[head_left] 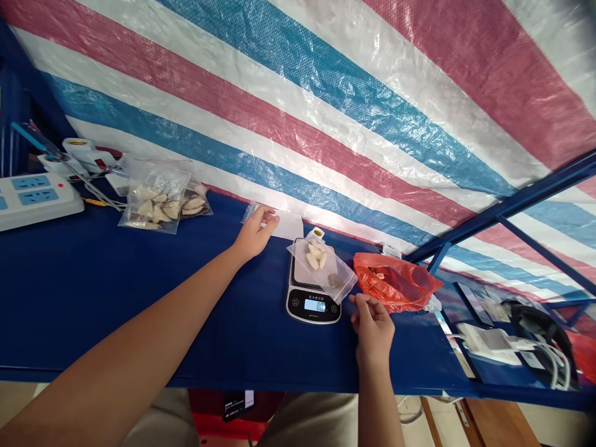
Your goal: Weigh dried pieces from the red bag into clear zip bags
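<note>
A kitchen scale [314,304] with a lit display that seems to read 8.0 stands on the blue table. On its plate lies a clear zip bag [343,282] with pale, wedge-shaped slices [316,255] and a small brownish piece [334,280]. My right hand [374,326] is just right of the scale, fingers curled together near the bag's corner; whatever is between the fingertips is hidden. My left hand [255,234] reaches to the back of the table, loosely bent with thumb and fingers apart, over a white sheet [288,225] and flat clear bags [250,211].
A red plastic bag [395,282] sits open right of the scale. Filled clear bags of slices [153,205] lie at left beside a power strip [40,197]. Cables and a white adapter [488,341] lie at right. Striped sheeting [298,124] hangs behind the table.
</note>
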`<action>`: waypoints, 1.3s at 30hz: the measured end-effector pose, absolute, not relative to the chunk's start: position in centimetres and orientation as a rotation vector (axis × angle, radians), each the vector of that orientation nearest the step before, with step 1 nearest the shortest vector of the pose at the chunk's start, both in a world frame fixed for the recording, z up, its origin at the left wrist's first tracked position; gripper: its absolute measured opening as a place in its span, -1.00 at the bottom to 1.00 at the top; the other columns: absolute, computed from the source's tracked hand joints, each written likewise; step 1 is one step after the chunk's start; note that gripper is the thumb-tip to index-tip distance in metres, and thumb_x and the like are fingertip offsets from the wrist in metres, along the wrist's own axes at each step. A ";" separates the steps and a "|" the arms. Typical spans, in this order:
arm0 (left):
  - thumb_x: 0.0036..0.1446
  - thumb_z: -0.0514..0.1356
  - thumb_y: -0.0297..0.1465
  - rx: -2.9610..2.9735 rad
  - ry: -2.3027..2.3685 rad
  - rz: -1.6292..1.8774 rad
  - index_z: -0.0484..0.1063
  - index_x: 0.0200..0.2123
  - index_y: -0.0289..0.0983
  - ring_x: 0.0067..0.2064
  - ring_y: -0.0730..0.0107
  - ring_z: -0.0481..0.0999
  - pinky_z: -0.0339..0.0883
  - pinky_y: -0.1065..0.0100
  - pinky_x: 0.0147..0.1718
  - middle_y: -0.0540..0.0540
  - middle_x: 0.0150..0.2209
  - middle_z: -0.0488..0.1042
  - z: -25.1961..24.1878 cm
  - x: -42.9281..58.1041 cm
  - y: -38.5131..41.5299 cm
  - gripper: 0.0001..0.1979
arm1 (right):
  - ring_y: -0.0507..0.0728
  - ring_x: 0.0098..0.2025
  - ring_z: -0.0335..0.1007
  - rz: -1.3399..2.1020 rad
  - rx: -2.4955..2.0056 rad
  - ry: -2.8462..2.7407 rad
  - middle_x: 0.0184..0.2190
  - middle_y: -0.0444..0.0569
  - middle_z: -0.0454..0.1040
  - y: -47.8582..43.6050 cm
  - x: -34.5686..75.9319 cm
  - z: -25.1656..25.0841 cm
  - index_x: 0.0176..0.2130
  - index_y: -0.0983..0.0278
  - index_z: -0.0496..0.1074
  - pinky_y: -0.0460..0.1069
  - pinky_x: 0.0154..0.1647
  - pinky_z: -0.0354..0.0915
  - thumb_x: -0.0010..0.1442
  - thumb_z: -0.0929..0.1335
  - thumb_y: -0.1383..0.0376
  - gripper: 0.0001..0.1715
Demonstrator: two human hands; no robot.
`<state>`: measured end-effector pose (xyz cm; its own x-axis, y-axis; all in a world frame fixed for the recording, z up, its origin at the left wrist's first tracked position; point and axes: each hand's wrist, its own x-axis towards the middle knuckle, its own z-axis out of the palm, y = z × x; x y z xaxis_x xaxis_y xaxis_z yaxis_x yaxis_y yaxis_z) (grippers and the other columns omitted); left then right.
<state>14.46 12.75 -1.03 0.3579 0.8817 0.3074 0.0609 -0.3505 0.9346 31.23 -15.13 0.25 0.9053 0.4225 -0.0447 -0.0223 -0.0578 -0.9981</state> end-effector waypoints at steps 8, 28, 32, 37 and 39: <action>0.21 0.15 -0.18 1.744 0.881 1.176 0.43 -0.23 -0.20 -0.11 0.25 0.48 0.35 0.31 -0.23 -0.09 -0.20 0.51 -0.7 14.6 12.7 -0.78 | -0.06 -0.60 0.17 0.329 -1.593 -0.387 -0.44 -0.10 0.55 -16.0 31.3 -1.4 -0.28 0.28 0.48 -0.15 -0.65 0.04 0.00 0.56 -0.05 -0.49; 0.04 0.27 -0.23 1.714 1.067 1.360 -0.16 -0.59 -0.19 -0.52 0.51 -0.07 -0.07 0.30 -0.48 0.11 -0.59 -0.14 -0.2 14.2 12.4 -0.44 | -0.04 -0.56 0.16 0.315 -1.592 -0.428 -0.54 -0.20 0.38 -16.0 31.5 -2.0 -0.27 0.27 0.49 -0.14 -0.61 0.07 0.02 0.53 -0.08 -0.49; 0.06 0.19 -0.33 1.722 1.026 1.304 -0.18 -0.63 -0.19 -0.53 0.51 -0.13 -0.12 0.30 -0.52 0.09 -0.60 -0.18 -0.2 14.4 12.5 -0.49 | -0.05 -0.56 0.14 0.320 -1.599 -0.423 -0.55 -0.21 0.37 -16.1 31.4 -1.9 -0.29 0.27 0.49 -0.15 -0.61 0.06 0.01 0.53 -0.09 -0.49; 0.04 0.20 -0.37 1.735 1.017 1.281 -0.18 -0.64 -0.20 -0.54 0.51 -0.11 -0.11 0.29 -0.55 0.08 -0.62 -0.16 -0.7 14.4 12.5 -0.49 | -0.04 -0.55 0.18 0.323 -1.597 -0.413 -0.53 -0.19 0.39 -15.9 31.3 -1.9 -0.27 0.27 0.50 -0.15 -0.60 0.09 -0.01 0.54 -0.09 -0.47; 0.05 0.21 -0.35 1.730 1.020 1.286 -0.18 -0.65 -0.20 -0.55 0.51 -0.11 -0.11 0.29 -0.55 0.08 -0.62 -0.17 -0.8 14.4 12.6 -0.47 | -0.02 -0.53 0.22 0.317 -1.589 -0.395 -0.52 -0.17 0.40 -15.9 31.3 -1.8 -0.25 0.27 0.50 -0.14 -0.60 0.10 -0.02 0.54 -0.09 -0.46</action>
